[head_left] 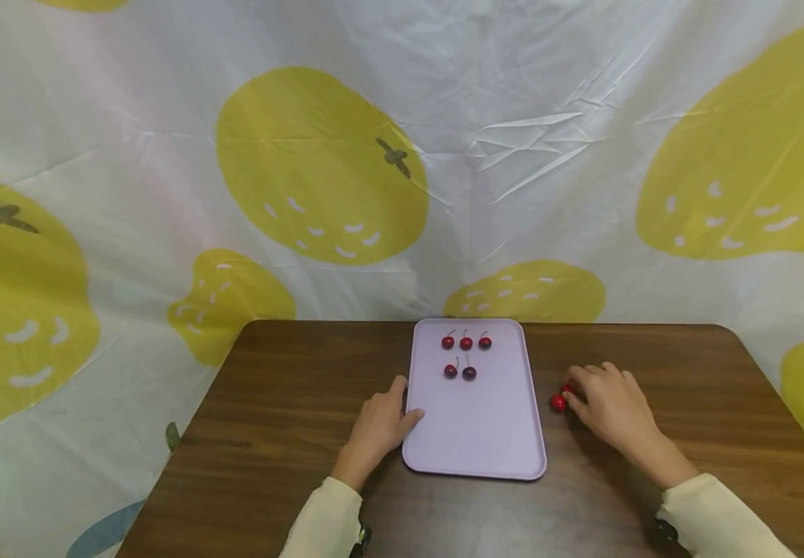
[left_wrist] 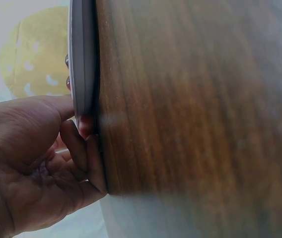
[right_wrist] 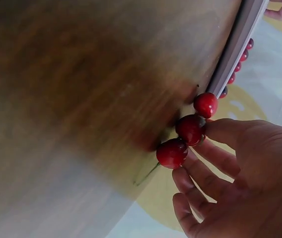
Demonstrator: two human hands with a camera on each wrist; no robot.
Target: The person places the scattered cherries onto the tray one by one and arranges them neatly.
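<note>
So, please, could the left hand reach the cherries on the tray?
Probably yes: nothing stands between the left hand and those cherries, though it would likely have to release the tray first.

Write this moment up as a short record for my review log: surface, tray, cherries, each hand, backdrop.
Surface: wood-grain table
Tray: lilac rectangular tray, lying on the table
Cherries on tray: five cherries, three in the far row, two in the nearer row
Cherries off tray: three cherries, close together, right of the tray
Left hand: left hand grips the tray's left edge, thumb over the rim
Right hand: right hand pinches the middle off-tray cherry
Backdrop: fruit-print cloth behind the table
</note>
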